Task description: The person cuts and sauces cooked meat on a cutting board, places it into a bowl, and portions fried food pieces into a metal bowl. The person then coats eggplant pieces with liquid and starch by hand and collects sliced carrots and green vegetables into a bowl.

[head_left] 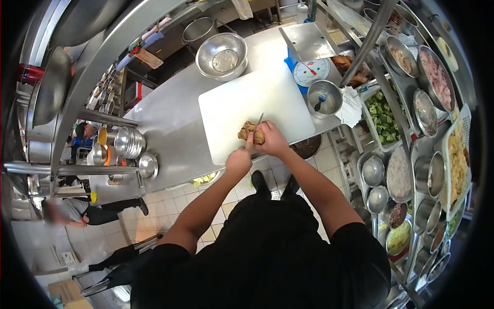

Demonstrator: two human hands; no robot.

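Observation:
On the white cutting board (226,110) lies a browned piece of cooked meat (247,129). My left hand (239,160) is closed around a knife, its index finger stretched along the top; the handle is hidden in my grip. The narrow blade (260,118) crosses the meat, and its tip shows past the far side. My right hand (272,139) grips the meat from the right, fingers bent over it and close to the blade. How deep the blade sits in the meat I cannot tell.
A steel bowl (221,55), a dial scale (311,71) and a steel pot with a blue-handled tool (320,100) stand around the board. Trays of chopped greens (382,119) and other food fill the right-hand rack. A person (85,212) is at the left.

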